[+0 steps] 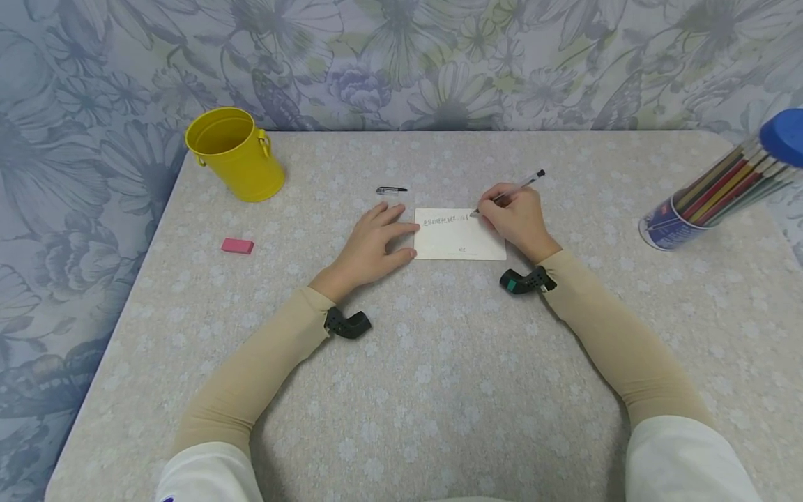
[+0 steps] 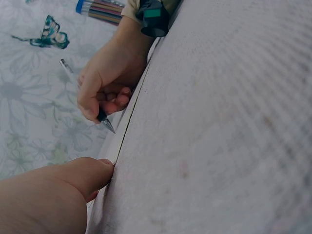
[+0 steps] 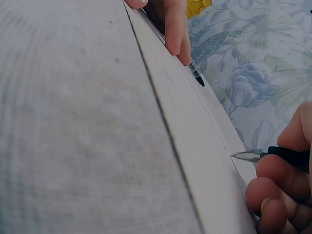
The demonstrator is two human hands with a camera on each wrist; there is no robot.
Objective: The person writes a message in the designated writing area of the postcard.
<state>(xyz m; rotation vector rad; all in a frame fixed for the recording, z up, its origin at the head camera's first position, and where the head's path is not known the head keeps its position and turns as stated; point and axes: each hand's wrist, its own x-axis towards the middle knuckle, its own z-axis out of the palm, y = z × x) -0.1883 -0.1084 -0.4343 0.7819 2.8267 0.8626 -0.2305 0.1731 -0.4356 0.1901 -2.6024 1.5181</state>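
A white paper card (image 1: 460,240) lies flat on the table, with a line of handwriting along its top and a small mark near its lower edge. My right hand (image 1: 518,217) pinches a pen (image 1: 525,183), its metal tip (image 3: 246,155) right at the card near the end of the written line. The fingers of my left hand (image 1: 375,245) are spread, thumb and index fingertip at the card's left edge. In the left wrist view the left thumb (image 2: 92,173) presses by the card's edge. A black pen cap (image 1: 392,189) lies just beyond the left hand.
A yellow bucket (image 1: 241,164) stands at the back left of the patterned table (image 1: 414,390). In front of it lies a pink eraser (image 1: 238,246). On the right, a blue-lidded tube of coloured pencils (image 1: 709,188) stands. Flowered wall covering (image 1: 389,63) borders the table's far edge.
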